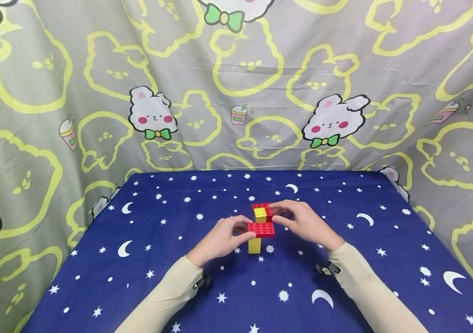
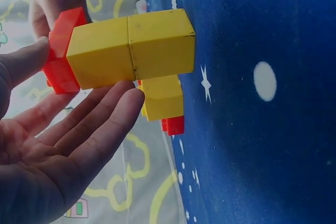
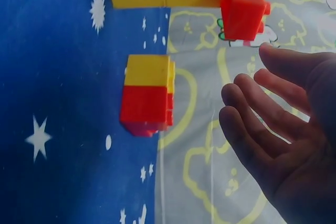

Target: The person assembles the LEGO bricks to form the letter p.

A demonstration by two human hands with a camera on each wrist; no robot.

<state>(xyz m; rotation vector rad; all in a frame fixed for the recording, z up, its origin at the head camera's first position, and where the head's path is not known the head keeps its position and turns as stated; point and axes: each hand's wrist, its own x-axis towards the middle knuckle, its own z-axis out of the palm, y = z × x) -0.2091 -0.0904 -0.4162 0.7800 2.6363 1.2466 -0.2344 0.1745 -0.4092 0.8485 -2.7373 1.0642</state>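
My left hand (image 1: 223, 237) pinches one end of a red toy building brick (image 1: 262, 230) between thumb and index finger. That brick lies flat across the top of a column of two yellow bricks (image 2: 131, 48) and overhangs to the right. Behind the column is a low group with a small yellow brick (image 1: 260, 212) and red bricks (image 3: 144, 103). My right hand (image 1: 304, 223) hovers just right of both, fingers loosely spread and holding nothing. In the right wrist view a gap shows between its fingertips and the bricks.
A dark blue cloth (image 1: 178, 277) with white stars and moons covers the table. A grey curtain (image 1: 228, 152) with bear and rabbit prints hangs behind and along the sides. Dark wrist devices (image 1: 328, 268) sit at both sleeves.
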